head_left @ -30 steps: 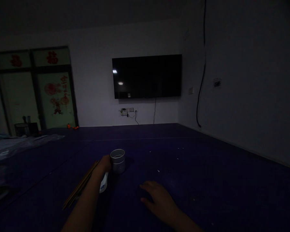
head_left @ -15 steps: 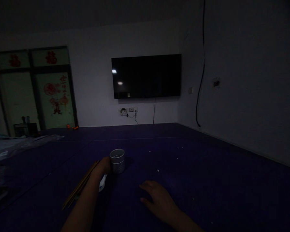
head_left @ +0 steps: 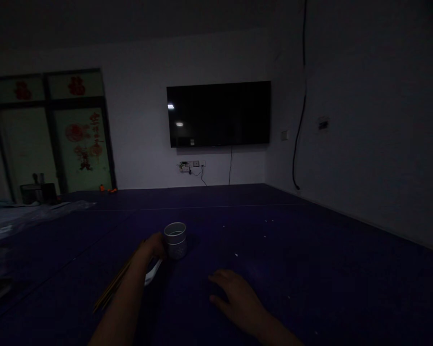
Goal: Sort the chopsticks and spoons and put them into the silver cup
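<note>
The room is very dark. My left hand point(head_left: 154, 246) is curled beside a small white cup point(head_left: 175, 239) that stands upright on the dark blue table point(head_left: 310, 269), and it touches the cup's left side. A white spoon point(head_left: 152, 273) sticks out below that hand, which seems closed on its end. Thin wooden sticks point(head_left: 115, 286) lie along the left of my forearm. My right hand point(head_left: 234, 295) rests flat on the table, its fingers stretched out and nothing in it.
Crumpled clear plastic point(head_left: 25, 216) lies at the table's left edge. A black screen point(head_left: 218, 113) hangs on the far wall, with a cable point(head_left: 299, 139) running down the right wall. Small white specks dot the table beyond the cup.
The white spoon under my left hand has shifted slightly and less of it shows. The cup and my right hand stay where they were.
</note>
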`<state>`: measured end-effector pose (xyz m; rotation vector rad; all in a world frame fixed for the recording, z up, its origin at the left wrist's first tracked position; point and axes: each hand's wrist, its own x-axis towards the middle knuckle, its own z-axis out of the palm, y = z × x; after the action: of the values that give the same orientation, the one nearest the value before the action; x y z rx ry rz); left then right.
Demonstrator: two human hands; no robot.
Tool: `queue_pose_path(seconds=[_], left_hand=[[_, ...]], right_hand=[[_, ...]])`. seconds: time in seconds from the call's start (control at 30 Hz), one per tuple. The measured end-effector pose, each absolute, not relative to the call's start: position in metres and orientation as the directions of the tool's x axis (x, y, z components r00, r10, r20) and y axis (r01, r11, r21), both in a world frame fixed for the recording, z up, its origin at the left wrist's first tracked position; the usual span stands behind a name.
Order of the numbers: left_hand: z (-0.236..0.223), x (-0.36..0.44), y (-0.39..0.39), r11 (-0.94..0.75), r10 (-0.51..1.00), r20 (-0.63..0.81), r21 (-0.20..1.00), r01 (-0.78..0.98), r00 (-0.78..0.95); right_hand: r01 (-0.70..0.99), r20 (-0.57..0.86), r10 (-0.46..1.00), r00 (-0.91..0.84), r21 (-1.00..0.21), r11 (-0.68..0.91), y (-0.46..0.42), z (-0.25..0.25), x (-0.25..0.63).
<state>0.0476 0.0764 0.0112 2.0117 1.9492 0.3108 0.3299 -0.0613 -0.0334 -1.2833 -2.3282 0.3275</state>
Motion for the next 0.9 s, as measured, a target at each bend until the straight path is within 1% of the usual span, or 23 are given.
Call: queue_pose_path(seconds=[0.2, 0.5, 0.63, 0.73, 0.9], left_hand=[[0.029, 0.047, 0.067, -0.012, 0.993, -0.099, 0.421, 0.907, 0.059], [0.031, 0.055, 0.063, -0.054, 0.995, -0.048, 0.457, 0.888, 0.086], [0.029, 0.055, 0.067, -0.092, 0.995, 0.012, 0.442, 0.892, 0.097], [0.026, 0.055, 0.073, -0.115, 0.993, 0.031, 0.421, 0.900, 0.113], [0.021, 0.056, 0.081, -0.074, 0.997, 0.042, 0.356, 0.931, 0.064]], right_hand=[[0.731, 0.273, 0.844, -0.461, -0.422, 0.536, -0.061, -0.033, 0.330], [0.734, 0.273, 0.845, -0.459, -0.420, 0.534, -0.061, -0.033, 0.330], [0.736, 0.274, 0.844, -0.460, -0.414, 0.536, -0.061, -0.033, 0.330], [0.733, 0.274, 0.842, -0.464, -0.414, 0.539, -0.062, -0.033, 0.329], [0.734, 0.267, 0.844, -0.464, -0.417, 0.536, -0.061, -0.033, 0.329]])
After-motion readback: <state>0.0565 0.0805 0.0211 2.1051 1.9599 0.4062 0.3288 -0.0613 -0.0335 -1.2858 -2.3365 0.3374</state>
